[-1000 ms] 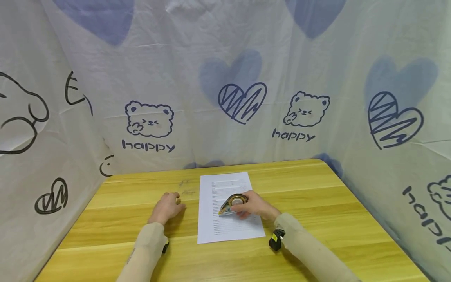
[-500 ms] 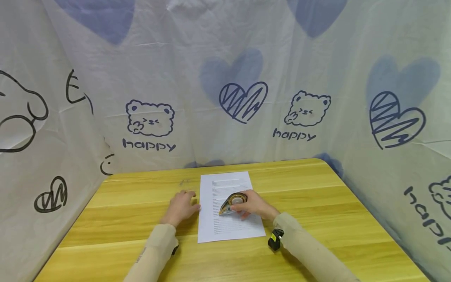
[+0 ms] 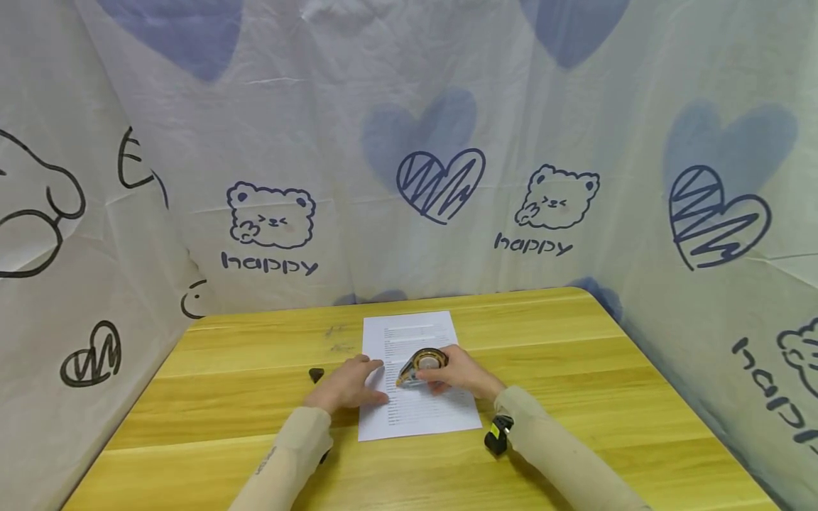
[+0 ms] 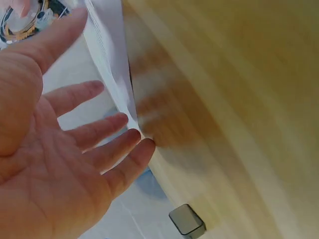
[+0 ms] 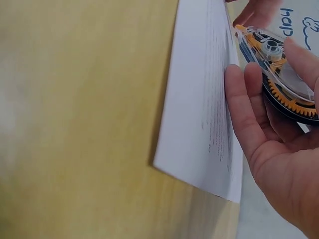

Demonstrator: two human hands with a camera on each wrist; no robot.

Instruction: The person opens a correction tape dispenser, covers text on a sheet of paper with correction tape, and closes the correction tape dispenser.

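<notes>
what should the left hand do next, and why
The left hand should probably press the left margin of the white printed paper sheet flat. Its fingers are spread over that edge, contact unclear, while the right hand holds a clear, teardrop-shaped plastic tape dispenser, orange tip pointed at that sheet; steadying could stop it sliding.

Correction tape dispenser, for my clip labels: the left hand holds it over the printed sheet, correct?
Wrong hand: the right hand holds the correction tape dispenser over the printed sheet, as the head view shows.
</notes>
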